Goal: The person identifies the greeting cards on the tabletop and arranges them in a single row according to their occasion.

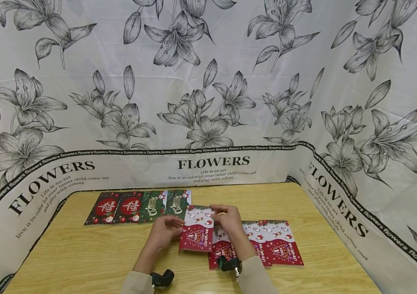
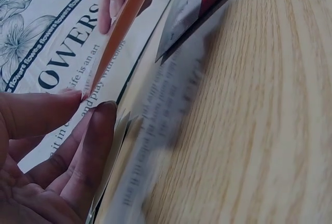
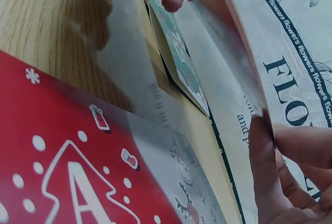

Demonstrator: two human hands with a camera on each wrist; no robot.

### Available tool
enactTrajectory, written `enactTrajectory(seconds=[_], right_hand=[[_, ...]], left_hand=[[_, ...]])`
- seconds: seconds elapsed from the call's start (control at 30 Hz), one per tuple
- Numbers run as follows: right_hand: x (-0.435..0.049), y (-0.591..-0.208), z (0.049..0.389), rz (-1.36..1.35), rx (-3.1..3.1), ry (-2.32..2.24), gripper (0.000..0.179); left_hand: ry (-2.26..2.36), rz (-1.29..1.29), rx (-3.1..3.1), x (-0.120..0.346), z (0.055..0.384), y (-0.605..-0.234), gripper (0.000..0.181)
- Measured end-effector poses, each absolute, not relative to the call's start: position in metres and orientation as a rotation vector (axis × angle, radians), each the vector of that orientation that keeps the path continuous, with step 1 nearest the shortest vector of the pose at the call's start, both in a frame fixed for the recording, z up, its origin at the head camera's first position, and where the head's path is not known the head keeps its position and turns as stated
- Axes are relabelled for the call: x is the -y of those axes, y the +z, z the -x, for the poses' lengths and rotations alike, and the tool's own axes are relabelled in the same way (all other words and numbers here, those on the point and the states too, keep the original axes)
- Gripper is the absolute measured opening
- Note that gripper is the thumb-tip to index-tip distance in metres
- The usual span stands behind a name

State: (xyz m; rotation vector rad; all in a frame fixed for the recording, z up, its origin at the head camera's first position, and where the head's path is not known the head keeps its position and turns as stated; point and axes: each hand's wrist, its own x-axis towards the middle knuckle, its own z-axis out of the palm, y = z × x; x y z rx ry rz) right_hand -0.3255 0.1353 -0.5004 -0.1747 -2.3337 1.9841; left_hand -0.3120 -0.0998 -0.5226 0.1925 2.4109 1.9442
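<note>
A red and white Christmas card (image 1: pixel 196 229) is raised above the table between my two hands, tilted toward me. My left hand (image 1: pixel 165 232) pinches its left edge between thumb and fingertips; the left wrist view shows the card (image 2: pixel 120 29) edge-on. At the opposite edge, the thumb and fingers of my right hand (image 1: pixel 229 221) grip the card too. Below my right wrist lie several matching red and white cards (image 1: pixel 283 243), overlapping in a row and partly covered by the right forearm.
Along the back left of the wooden table (image 1: pixel 94 253) runs another row: two dark cards with red circles (image 1: pixel 129 207) and two green cards (image 1: pixel 178 202). A flower-printed cloth (image 1: pixel 208 169) walls in the back and sides.
</note>
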Motion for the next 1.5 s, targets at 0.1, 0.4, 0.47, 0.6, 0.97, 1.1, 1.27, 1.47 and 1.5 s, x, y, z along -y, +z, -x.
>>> enactTrajectory(seconds=[0.1,0.4,0.47,0.6,0.97,1.1,1.27,1.47,1.5], right_hand=[[-0.136,-0.503,0.329,0.217,2.321,1.959,0.032],[-0.139,-0.506,0.331,0.243,2.299,1.908,0.032],[-0.139,-0.506,0.33,0.242,2.293,1.914,0.031],[-0.139,-0.506,0.329,0.239,2.288,1.908,0.031],[-0.134,-0.504,0.326,0.188,2.236,2.036,0.032],[-0.132,-0.503,0.326,0.122,2.209,2.12,0.033],[-0.126,-0.5,0.324,0.036,2.231,2.161,0.033],[-0.12,-0.497,0.32,-0.018,2.323,2.12,0.031],[-0.12,-0.497,0.32,-0.018,2.339,2.106,0.031]], left_hand=[[1.924,-0.204,-2.392,0.1,0.312,-0.521,0.017],[1.897,-0.213,-2.353,0.1,0.312,-0.522,0.016],[1.898,-0.222,-2.344,0.1,0.312,-0.523,0.016],[1.904,-0.239,-2.312,0.101,0.312,-0.522,0.016],[1.927,-0.128,-2.405,0.103,0.311,-0.523,0.016],[1.955,-0.081,-2.456,0.104,0.312,-0.521,0.016],[2.02,-0.044,-2.473,0.106,0.314,-0.519,0.015],[2.064,0.032,-2.48,0.107,0.314,-0.519,0.016],[2.07,0.042,-2.477,0.108,0.314,-0.519,0.016]])
